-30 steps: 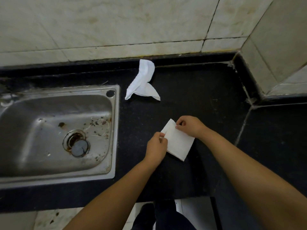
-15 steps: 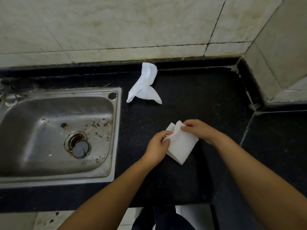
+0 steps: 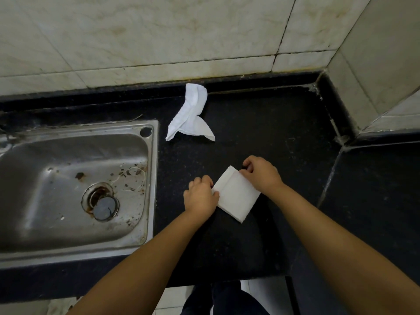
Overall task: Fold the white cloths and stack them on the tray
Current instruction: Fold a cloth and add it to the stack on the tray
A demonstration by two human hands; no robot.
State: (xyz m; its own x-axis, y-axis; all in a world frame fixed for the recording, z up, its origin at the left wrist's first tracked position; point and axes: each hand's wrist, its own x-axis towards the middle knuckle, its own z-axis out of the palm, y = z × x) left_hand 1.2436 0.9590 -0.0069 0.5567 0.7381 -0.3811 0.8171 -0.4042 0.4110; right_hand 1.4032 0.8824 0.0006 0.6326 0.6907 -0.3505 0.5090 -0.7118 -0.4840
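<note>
Lying flat on the black counter [image 3: 261, 123], a folded white cloth [image 3: 236, 196] is held between the two hands. Its left edge is pinched by the curled fingers of the left hand [image 3: 201, 197], and its upper right corner is pinched by the bent fingers and thumb of the right hand [image 3: 261, 173]. The cloth is seen as a neat rectangle set at an angle, with a layered edge along the side nearest the right hand and its lowest corner pointing toward the person, between the two forearms.

Beyond both hands, toward the wall, a second white cloth [image 3: 191, 117] is found unfolded and crumpled, well apart from the held one. Its top end is propped against the raised black ledge at the back of the counter, and its lower part is spread on the counter surface.

To the left of the left hand, a steel sink [image 3: 68, 155] is set into the counter, with brown specks on its floor and a round drain [image 3: 101, 202] near the middle. Pale stained wall tiles [image 3: 159, 35] are seen beyond the crumpled cloth, and a tiled corner rises to the right of the right hand.
</note>
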